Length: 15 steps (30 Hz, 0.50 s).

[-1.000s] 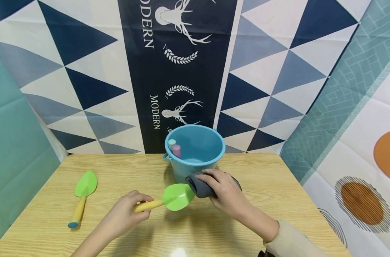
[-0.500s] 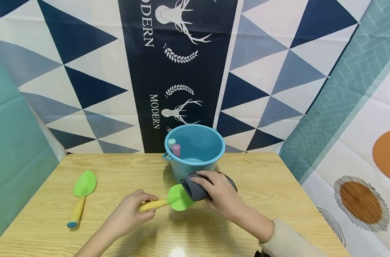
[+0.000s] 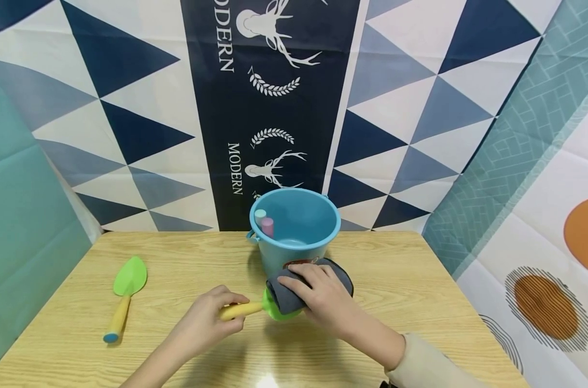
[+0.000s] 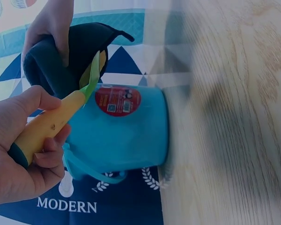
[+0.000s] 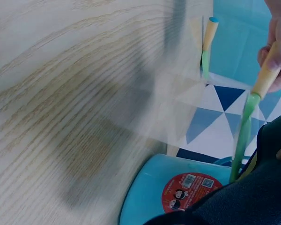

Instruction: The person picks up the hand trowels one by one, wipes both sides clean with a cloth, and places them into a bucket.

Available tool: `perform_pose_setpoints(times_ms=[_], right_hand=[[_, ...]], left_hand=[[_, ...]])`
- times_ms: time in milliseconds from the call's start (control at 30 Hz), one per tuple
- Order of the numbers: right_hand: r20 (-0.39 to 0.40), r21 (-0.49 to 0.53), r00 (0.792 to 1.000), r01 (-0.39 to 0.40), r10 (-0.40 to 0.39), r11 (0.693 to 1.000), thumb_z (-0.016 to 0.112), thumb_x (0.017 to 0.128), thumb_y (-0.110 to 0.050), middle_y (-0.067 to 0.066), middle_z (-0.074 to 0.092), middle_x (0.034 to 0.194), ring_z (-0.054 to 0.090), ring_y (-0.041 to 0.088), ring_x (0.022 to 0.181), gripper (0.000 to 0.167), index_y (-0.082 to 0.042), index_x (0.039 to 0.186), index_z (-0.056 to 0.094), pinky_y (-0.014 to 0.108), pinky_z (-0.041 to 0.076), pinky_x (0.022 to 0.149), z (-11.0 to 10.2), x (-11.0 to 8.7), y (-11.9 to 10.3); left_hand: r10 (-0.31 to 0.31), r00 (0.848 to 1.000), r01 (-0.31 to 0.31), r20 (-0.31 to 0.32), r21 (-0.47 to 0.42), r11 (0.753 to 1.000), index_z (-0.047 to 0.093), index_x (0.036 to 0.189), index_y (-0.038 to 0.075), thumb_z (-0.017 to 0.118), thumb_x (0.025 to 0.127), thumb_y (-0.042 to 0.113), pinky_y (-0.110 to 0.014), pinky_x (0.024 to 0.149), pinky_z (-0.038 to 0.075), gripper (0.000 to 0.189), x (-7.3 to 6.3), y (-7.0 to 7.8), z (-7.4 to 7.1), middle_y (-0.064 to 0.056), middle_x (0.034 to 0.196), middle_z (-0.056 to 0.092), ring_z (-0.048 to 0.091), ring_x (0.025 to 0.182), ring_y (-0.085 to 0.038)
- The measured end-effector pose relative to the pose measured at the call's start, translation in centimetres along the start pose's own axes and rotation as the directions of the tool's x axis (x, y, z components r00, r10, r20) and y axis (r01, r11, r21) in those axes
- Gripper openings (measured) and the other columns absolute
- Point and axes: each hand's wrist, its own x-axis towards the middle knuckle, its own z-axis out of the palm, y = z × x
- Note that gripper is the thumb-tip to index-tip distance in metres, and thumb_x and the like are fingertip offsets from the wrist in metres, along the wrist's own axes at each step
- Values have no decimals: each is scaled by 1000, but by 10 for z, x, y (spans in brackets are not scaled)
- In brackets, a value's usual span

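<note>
My left hand [image 3: 215, 318] grips the yellow handle of a toy shovel [image 3: 243, 310], its green blade pointing right. A folded dark grey cloth [image 3: 289, 293] is held in my right hand [image 3: 325, 299] and covers much of the blade's upper face. In the left wrist view, the blade [image 4: 90, 82] is seen edge-on against the cloth [image 4: 51, 65]. Both hands are raised above the table, in front of a blue bucket [image 3: 274, 258]. Some of the right fingers are hidden in the right wrist view.
A second green and yellow toy shovel [image 3: 124, 296] lies on the left of the wooden table [image 3: 187, 258]. Inside the bucket, at its left wall, stand a purple piece [image 3: 267, 227] and a pale mint piece [image 3: 260, 215]. Patterned cloth walls surround the table.
The cloth has slid leftward over the shovel blade with my right hand, covering more of it. My left hand and the shovel have shifted slightly right. The bucket stays put.
</note>
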Motion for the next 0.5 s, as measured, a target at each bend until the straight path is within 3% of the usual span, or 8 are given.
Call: perform_pose_setpoints(times_ms=[300,433,500], right_hand=[[16,-130,995,97,-96,987,77,73,-13,4,63,117,59,21,106,51,-22,121,60,38,48,80,7,-2,-3],[2,-183,991,135,-137,974,53,93,-17,4,64,117,59,21,105,31,-22,124,59,42,49,80,10,-4,-1],[0,-195,990,138,-140,971,36,101,-19,4,63,118,59,22,105,33,-22,124,58,44,49,80,11,-5,-1]], left_hand=[[9,1000,-9,-14,-10,1000,71,101,10,69,76,10,-17,54,41,25,2,6,6,6,82,56,43,63,-1],[12,1000,-12,-22,-12,1000,72,102,7,69,76,9,-17,53,42,26,1,9,7,6,81,55,44,62,-1],[17,999,-18,-27,-9,1000,72,102,7,69,76,9,-17,53,42,26,1,9,7,6,81,55,43,62,-1]])
